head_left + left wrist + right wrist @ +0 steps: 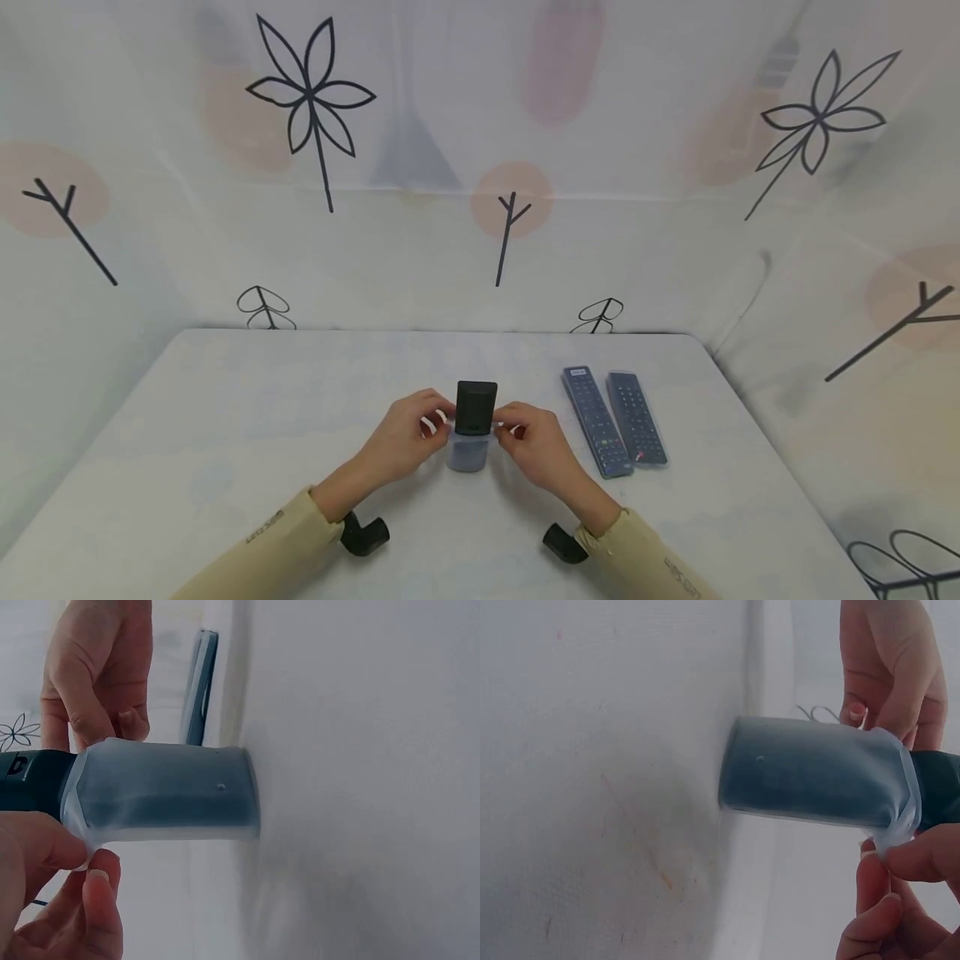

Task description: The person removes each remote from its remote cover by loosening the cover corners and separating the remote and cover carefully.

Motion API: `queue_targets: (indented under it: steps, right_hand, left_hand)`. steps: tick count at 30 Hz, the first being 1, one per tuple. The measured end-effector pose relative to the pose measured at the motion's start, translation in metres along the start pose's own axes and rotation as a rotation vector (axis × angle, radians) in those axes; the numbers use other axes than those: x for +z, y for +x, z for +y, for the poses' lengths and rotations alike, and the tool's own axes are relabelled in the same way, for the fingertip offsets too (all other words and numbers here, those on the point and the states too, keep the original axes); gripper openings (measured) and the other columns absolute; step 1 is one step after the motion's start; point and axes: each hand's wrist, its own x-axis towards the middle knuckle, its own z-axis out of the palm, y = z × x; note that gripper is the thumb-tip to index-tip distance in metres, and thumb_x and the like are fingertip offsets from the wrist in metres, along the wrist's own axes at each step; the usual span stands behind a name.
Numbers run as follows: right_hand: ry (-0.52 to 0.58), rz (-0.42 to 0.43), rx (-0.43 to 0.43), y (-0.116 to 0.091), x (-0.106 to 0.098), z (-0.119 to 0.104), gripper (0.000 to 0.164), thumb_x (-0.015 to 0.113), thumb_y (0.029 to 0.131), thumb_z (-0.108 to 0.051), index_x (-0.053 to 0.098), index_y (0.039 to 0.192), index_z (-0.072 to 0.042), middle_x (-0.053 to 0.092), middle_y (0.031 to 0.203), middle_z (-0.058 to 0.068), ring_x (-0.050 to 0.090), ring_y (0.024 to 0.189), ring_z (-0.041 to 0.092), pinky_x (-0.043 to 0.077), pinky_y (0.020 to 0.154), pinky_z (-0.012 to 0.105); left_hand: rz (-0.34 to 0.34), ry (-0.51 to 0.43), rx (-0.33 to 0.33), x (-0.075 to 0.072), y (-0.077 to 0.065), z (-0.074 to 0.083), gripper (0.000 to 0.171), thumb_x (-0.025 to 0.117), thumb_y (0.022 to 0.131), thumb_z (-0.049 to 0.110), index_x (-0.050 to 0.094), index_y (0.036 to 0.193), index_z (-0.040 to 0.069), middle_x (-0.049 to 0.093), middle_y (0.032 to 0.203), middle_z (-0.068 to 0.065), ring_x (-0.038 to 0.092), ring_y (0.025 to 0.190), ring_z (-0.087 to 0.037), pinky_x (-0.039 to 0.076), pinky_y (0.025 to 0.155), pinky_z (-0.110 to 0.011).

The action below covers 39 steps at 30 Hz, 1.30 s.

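A black remote control stands upright on the table, its lower part inside a translucent soft cover. The cover's loose rim bunches around the remote in both wrist views. My left hand pinches that rim between thumb and finger on the left side. On the opposite side, my right hand pinches the rim the same way. Through the cover, the dark remote shows dimly down its length. The exposed end of the remote juts out past the rim in the right wrist view.
Two dark remote controls lie to the right on the white table: a longer one and a shorter one. Black devices sit at both wrists. A patterned cloth hangs behind the table.
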Motion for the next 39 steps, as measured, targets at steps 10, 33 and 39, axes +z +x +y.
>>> queue_targets:
  steps: [10,33,39]
  right_hand:
    - [-0.002,0.073,0.021,-0.0022,0.0017,-0.0022,0.026,0.071,0.087,0.005,0.077,0.105,-0.012,0.072,0.093,-0.004,0.062,0.083,0.013,0.052,0.071,0.028]
    - [0.022,0.029,0.101,-0.0002,0.0021,-0.0047,0.024,0.071,0.087,0.004,0.075,0.108,-0.008,0.071,0.094,0.001,0.059,0.078,0.015,0.051,0.069,0.03]
    - [-0.024,-0.011,0.073,0.0008,0.0008,-0.0036,0.027,0.07,0.086,0.007,0.074,0.109,-0.008,0.069,0.093,0.0,0.054,0.074,0.014,0.047,0.063,0.027]
  left_hand:
    - [0.03,-0.056,-0.058,0.0022,-0.0011,-0.0013,0.015,0.068,0.092,0.002,0.072,0.098,0.015,0.07,0.093,0.007,0.065,0.08,-0.009,0.055,0.069,-0.028]
    - [0.005,-0.059,-0.124,-0.0019,0.0008,0.0057,0.02,0.067,0.086,-0.005,0.073,0.101,0.008,0.071,0.096,0.0,0.062,0.081,-0.013,0.053,0.075,-0.031]
    - [-0.008,-0.038,-0.09,-0.0042,0.0003,0.0062,0.022,0.068,0.084,-0.007,0.072,0.1,0.008,0.07,0.095,0.0,0.06,0.079,-0.013,0.052,0.072,-0.029]
